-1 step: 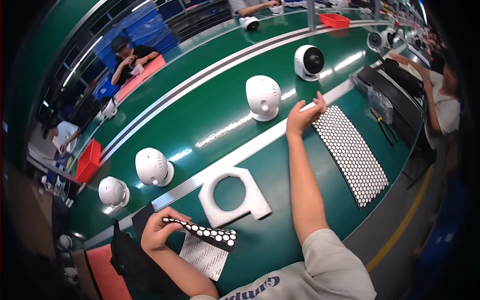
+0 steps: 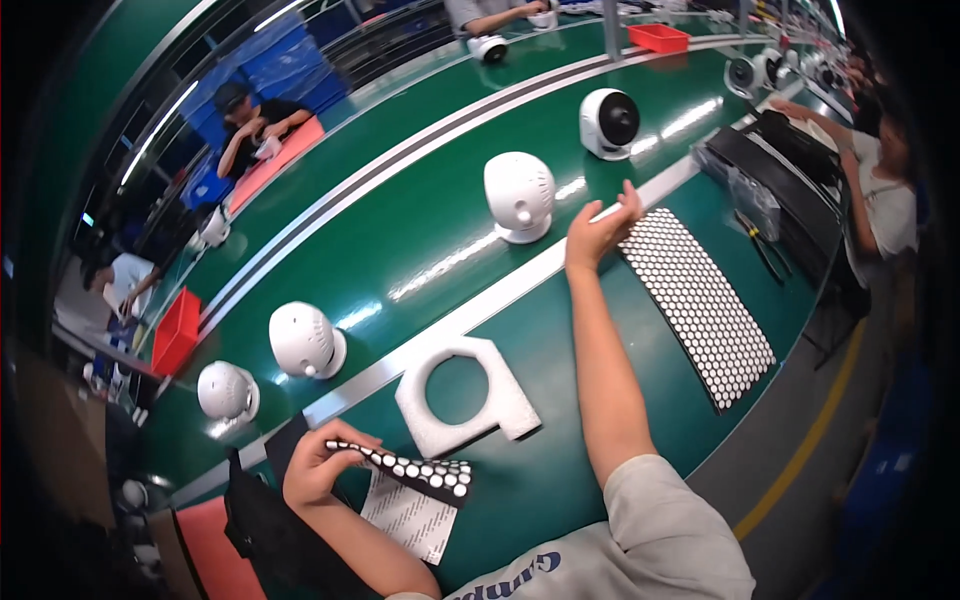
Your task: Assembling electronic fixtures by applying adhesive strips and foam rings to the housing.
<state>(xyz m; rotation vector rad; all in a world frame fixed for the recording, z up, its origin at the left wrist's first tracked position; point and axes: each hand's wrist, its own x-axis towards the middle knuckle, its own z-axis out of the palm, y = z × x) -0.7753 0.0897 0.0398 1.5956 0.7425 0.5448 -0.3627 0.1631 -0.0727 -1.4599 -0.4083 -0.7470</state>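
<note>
My left hand [image 2: 312,465] pinches the edge of a small curled black sheet of white round stickers [image 2: 432,474]. Beneath that sheet lies white backing paper [image 2: 410,518] with grey print. My right hand [image 2: 598,236] is open, thumb and fingers apart, at the far left corner of a larger sheet of white round stickers [image 2: 695,305] lying on the green mat. Whether its fingertips touch that sheet, I cannot tell. Between my arms rests a white foam holder [image 2: 418,425] with a round hole. Beyond the metal rail stands a white round-headed camera [image 2: 520,195], nearest to my right hand.
Another camera with a black front [image 2: 609,124] stands farther right, and two white ones [image 2: 304,340] to the left. Pliers [image 2: 762,246] and a black case [image 2: 765,180] lie at right. Red bins [image 2: 177,330] and co-workers line the far side. A black bag [image 2: 262,515] sits at lower left.
The whole view has shifted slightly, with the far objects a little more to the left. Both hands keep nearly the same pose.
</note>
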